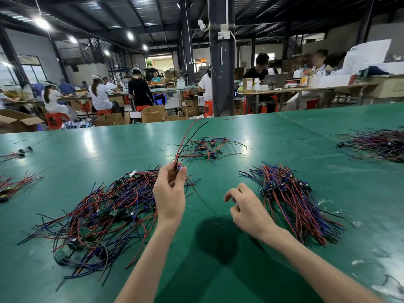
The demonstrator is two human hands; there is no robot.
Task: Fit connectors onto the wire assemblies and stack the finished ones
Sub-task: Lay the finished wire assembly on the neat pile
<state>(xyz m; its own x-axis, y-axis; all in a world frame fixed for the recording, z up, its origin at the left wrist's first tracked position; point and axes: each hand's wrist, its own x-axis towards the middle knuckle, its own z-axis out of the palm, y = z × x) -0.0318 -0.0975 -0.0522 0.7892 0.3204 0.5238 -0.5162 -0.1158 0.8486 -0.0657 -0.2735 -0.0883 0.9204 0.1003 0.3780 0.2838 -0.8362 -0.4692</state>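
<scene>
Red and black leads rise in a loose fan from the wire assembly, whose small dark end piece is pinched between the thumb and fingertips of the left hand. The hand lifts it clear of the green table and towards the camera, most likely so the end can be checked or turned to meet a connector. The right hand hovers just beside it, low over the table, with its fingers loosely curled and nothing visible in them. It seems poised to come in and help. The tangled heap on the left, wires crossing every way with small green boards among them, lies under and beside the left wrist and reads as the unsorted supply. The tidy stack on the right has its dark connector ends gathered at the top and its wires combed one way, which suits finished pieces laid within easy reach. A small scatter sits farther back, and another pile runs off the right edge. More loose bundles are cut off at the left. The piece in the pinch is mostly covered by fingertips, so I cannot tell whether a connector is already seated — nor whether the right hand hides something tiny in its curl.
</scene>
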